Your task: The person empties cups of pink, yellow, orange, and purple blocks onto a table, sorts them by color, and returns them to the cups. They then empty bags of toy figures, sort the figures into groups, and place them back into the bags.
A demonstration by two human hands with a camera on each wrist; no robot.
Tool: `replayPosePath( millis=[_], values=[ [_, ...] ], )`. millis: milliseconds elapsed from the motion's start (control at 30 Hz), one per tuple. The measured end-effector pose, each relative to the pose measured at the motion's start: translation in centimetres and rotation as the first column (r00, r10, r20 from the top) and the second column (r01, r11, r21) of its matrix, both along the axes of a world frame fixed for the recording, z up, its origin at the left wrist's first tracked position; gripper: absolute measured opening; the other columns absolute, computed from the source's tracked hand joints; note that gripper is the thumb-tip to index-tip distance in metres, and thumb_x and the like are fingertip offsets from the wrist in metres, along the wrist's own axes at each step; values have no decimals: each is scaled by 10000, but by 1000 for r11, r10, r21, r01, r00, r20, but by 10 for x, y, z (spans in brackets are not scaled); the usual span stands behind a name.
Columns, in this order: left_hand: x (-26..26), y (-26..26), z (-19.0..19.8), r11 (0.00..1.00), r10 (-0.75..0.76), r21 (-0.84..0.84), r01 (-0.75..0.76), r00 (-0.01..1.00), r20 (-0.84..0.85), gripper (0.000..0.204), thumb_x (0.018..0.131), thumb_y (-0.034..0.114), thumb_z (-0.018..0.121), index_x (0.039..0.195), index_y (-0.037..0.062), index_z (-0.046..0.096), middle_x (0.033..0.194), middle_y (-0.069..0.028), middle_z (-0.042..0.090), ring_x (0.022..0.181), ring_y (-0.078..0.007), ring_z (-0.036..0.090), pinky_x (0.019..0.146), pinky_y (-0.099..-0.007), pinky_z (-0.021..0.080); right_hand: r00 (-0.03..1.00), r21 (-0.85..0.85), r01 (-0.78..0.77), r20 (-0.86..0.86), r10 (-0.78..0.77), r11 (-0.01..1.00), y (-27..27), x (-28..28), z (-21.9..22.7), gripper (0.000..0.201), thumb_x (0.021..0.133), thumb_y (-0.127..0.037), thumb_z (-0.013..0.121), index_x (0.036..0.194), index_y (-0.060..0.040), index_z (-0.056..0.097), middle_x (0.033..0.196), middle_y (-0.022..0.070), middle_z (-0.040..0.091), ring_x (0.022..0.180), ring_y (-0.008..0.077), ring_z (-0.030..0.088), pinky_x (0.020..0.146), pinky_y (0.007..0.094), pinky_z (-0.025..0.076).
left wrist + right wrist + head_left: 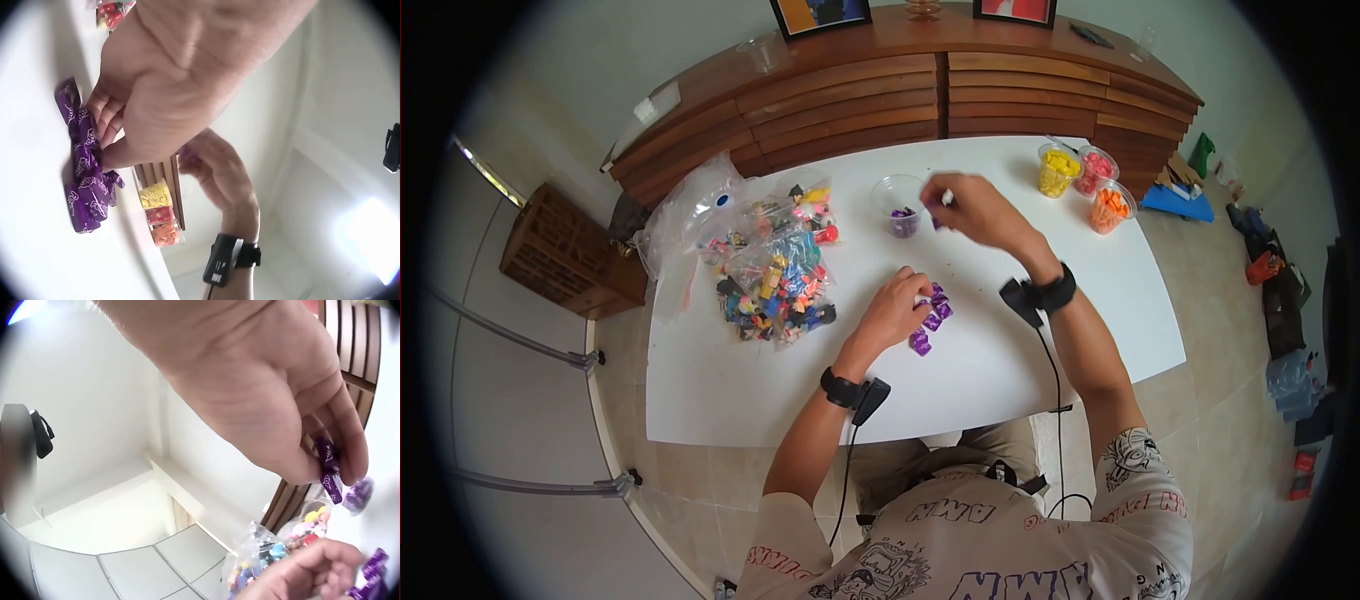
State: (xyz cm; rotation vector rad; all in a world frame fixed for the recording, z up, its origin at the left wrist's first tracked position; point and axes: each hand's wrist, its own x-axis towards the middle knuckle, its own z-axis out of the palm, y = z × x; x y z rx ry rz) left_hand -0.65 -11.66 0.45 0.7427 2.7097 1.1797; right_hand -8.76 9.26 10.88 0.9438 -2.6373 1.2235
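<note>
My right hand (975, 212) pinches a purple-wrapped candy (327, 469) between thumb and fingertips. It is just right of a clear plastic cup (897, 188), with several purple candies (903, 222) low inside. Nearer the body, my left hand (895, 308) rests beside a small cluster of purple-wrapped candies (87, 165) with white lettering. Its thumb and bent fingertips are right at the edge of that cluster, as the left wrist view shows, and the candies lie on the white table (1020, 370).
Three clear cups stand at the back right, with yellow pieces (1058, 172), pink pieces (1096, 170) and orange pieces (1110, 210). Transparent bags of small colourful figures (775, 290) cover the table's left part. Behind the table is a wooden cabinet (840, 95).
</note>
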Motion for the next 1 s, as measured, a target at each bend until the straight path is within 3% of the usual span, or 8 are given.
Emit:
replayPosePath(
  millis=[100, 167, 233, 367, 433, 500, 733, 1000],
  values=[
    [3, 0, -1, 999, -31, 19, 32, 998, -52, 228, 852, 55, 739, 1056, 19, 644, 1049, -145, 648, 1001, -357, 664, 870, -453, 542, 997, -52, 57, -54, -60, 997, -13, -25, 12, 212, 945, -65, 677, 1142, 14, 661, 961, 148, 750, 770, 239, 745, 728, 357, 583],
    [3, -2, -1, 999, -38, 7, 38, 998, -44, 228, 856, 65, 749, 1056, 21, 649, 1057, -146, 652, 1003, -359, 663, 876, -455, 542, 945, 6, 149, -294, -141, 989, -16, -28, 13, 274, 949, -104, 690, 1200, -2, 651, 986, 160, 757, 796, 277, 752, 744, 376, 587],
    [1, -3, -1, 999, -41, 1, 41, 999, -36, 228, 860, 75, 758, 1057, 23, 655, 1065, -146, 655, 1004, -362, 663, 882, -457, 541, 952, -21, 167, -255, -167, 986, -12, -17, 7, 267, 946, -124, 698, 1188, -14, 675, 970, 152, 760, 820, 301, 747, 762, 396, 587],
    [1, -5, -3, 998, -35, -54, 34, 999, -6, 241, 876, 86, 763, 1079, 21, 649, 1062, -144, 657, 1009, -346, 672, 890, -444, 548, 996, 221, 63, -77, -47, 973, 3, 21, -29, 267, 907, -164, 737, 1139, -32, 720, 973, 142, 762, 824, 333, 725, 781, 431, 571],
    [1, -6, -4, 999, -20, -48, 19, 999, -25, 245, 879, 81, 764, 1082, 14, 644, 1050, -144, 654, 1007, -326, 682, 884, -428, 556, 999, 365, -12, 39, -2, 931, 8, 40, -51, 323, 889, -203, 765, 1177, -65, 715, 1015, 144, 750, 924, 343, 716, 843, 427, 562],
    [3, -7, -3, 990, 71, -115, -78, 996, -58, 269, 873, 110, 785, 1085, 16, 649, 1071, -141, 645, 1005, -335, 677, 882, -433, 553, 994, 358, -9, 109, -32, 934, 2, 64, -56, 372, 869, -194, 783, 1206, -67, 689, 1082, 154, 714, 982, 351, 710, 864, 422, 562],
    [6, -16, 12, 990, 19, -143, -14, 999, 32, 305, 845, 172, 819, 1050, 29, 644, 1117, -141, 614, 997, -347, 661, 878, -441, 551, 988, 346, -20, 148, -33, 938, -6, 62, -95, 323, 832, -153, 788, 1117, -52, 674, 1070, 153, 660, 945, 360, 707, 854, 452, 573],
    [1, -12, 1, 989, 53, -133, -60, 997, -56, 233, 841, 74, 760, 1027, 27, 627, 1055, -154, 595, 973, -359, 653, 858, -457, 541, 990, 352, 41, 112, -85, 935, 5, 63, -92, 229, 805, -136, 733, 1003, -28, 699, 986, 171, 681, 900, 369, 690, 814, 443, 560]
  ],
)
